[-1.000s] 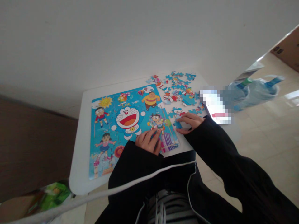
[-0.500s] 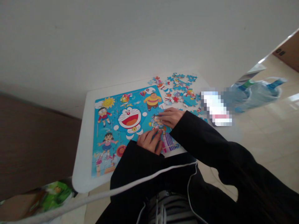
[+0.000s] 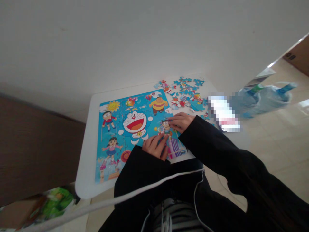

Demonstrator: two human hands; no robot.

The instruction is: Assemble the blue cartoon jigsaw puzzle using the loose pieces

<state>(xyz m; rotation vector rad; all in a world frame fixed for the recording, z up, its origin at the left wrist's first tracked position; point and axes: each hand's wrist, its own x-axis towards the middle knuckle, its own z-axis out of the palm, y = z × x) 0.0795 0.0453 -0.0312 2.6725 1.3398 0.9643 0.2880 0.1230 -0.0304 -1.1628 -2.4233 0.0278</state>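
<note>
A jigsaw puzzle (image 3: 113, 130) with a blue background lies mostly assembled on a small white table. A large blue-and-white cartoon cat (image 3: 135, 122) fills its middle. My left hand (image 3: 156, 146) rests on the lower part, fingers spread and touching the surface. Just right of it, my right hand (image 3: 181, 121) has its fingers bunched at the edge of a cartoon figure with glasses (image 3: 165, 126). The puzzle piece under those fingertips is mostly hidden. A small pale gap (image 3: 168, 110) shows above the right hand.
Loose puzzle pieces (image 3: 187, 93) are scattered beyond the board's right side. A phone (image 3: 224, 112), blurred out, lies at the right of the white table (image 3: 88, 161). Large clear bottles (image 3: 267, 96) stand on the floor. A white cable (image 3: 145, 187) crosses in front of me.
My right hand has shifted slightly right, uncovering more of the figure with glasses. My left hand stays almost where it was on the puzzle.
</note>
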